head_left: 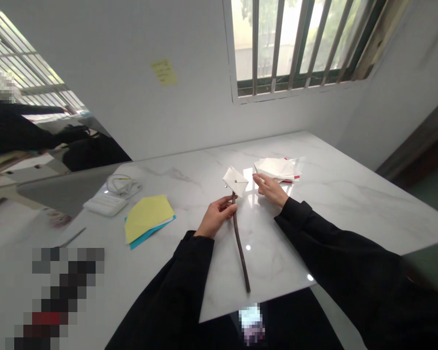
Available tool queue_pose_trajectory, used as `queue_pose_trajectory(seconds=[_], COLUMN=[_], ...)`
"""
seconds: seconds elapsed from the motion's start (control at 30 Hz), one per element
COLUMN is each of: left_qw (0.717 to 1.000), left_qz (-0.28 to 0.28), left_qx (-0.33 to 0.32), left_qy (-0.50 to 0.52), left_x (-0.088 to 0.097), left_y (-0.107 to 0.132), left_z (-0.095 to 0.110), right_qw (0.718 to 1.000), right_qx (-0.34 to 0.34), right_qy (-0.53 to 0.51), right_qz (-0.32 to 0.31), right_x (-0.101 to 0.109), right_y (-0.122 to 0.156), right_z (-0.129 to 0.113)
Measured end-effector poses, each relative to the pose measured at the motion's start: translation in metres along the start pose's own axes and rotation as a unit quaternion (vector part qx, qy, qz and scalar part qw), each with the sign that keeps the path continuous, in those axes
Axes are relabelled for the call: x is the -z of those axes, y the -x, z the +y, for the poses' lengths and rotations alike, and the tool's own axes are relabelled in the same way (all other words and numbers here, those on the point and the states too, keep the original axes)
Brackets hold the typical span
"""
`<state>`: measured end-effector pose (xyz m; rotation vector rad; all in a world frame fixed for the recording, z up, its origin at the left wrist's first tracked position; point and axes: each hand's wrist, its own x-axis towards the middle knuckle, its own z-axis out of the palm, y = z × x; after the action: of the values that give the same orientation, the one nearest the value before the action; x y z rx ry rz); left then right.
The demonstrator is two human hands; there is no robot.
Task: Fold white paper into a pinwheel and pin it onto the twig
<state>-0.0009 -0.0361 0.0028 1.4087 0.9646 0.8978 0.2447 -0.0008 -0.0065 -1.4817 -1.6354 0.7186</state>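
My left hand (216, 216) is closed around the upper part of a thin dark stick (241, 248) that slants down toward me over the white marble table (336, 204). A small folded white paper (235, 181) is pinned at the stick's top end. My right hand (270, 187) hovers just right of that paper, fingers loosely stretched toward it, holding nothing I can see. Both arms wear black sleeves.
A pile of white papers with a red edge (277, 169) lies behind my right hand. Yellow and teal sheets (148, 218) lie at the left, beside a white flat device (105, 204) with a coiled cable (121, 183). A barred window (295, 43) is ahead; a mirror (32, 126) leans at the left.
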Motion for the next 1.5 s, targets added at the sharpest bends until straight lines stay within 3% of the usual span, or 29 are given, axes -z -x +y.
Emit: queue_pose_trajectory(seconds=[0.1, 0.27, 0.33, 0.63, 0.8, 0.9, 1.1, 1.27, 1.37, 1.5], left_qw=[0.999, 0.999, 0.999, 1.0, 0.999, 1.0, 1.0, 0.998, 0.997, 0.999], left_qz=[-0.027, -0.022, -0.015, -0.016, -0.016, -0.013, -0.014, -0.055, -0.061, -0.04], left_qx=[0.005, 0.002, 0.001, 0.004, -0.001, 0.001, 0.004, 0.015, 0.017, 0.017], left_qy=[-0.016, -0.035, -0.036, -0.022, -0.03, -0.025, -0.023, -0.032, -0.034, -0.03], left_x=[0.0, 0.001, 0.002, 0.003, 0.003, 0.003, 0.003, 0.002, 0.003, 0.004], left_y=[0.0, -0.001, -0.002, -0.002, -0.001, -0.002, -0.002, 0.001, 0.0, -0.001], left_z=[0.0, -0.002, -0.004, -0.006, -0.004, -0.004, -0.003, 0.001, 0.0, -0.002], right_qw=[0.998, 0.994, 0.993, 0.995, 0.998, 0.998, 0.998, 0.995, 0.993, 0.996], right_qx=[0.04, 0.011, 0.007, 0.033, 0.012, 0.008, 0.048, 0.086, 0.05, 0.014], right_qy=[0.023, 0.102, 0.113, 0.087, 0.063, 0.055, 0.035, 0.038, 0.079, 0.082], right_qz=[0.032, -0.032, -0.03, 0.043, -0.002, 0.01, 0.03, -0.031, -0.07, -0.035], right_x=[0.003, 0.009, 0.009, 0.007, 0.006, 0.006, 0.005, 0.01, 0.012, 0.013], right_y=[0.001, -0.003, -0.005, -0.003, -0.004, -0.004, 0.001, 0.0, -0.005, -0.009], right_z=[-0.002, 0.003, 0.004, 0.003, 0.001, 0.0, -0.003, -0.002, 0.002, 0.009])
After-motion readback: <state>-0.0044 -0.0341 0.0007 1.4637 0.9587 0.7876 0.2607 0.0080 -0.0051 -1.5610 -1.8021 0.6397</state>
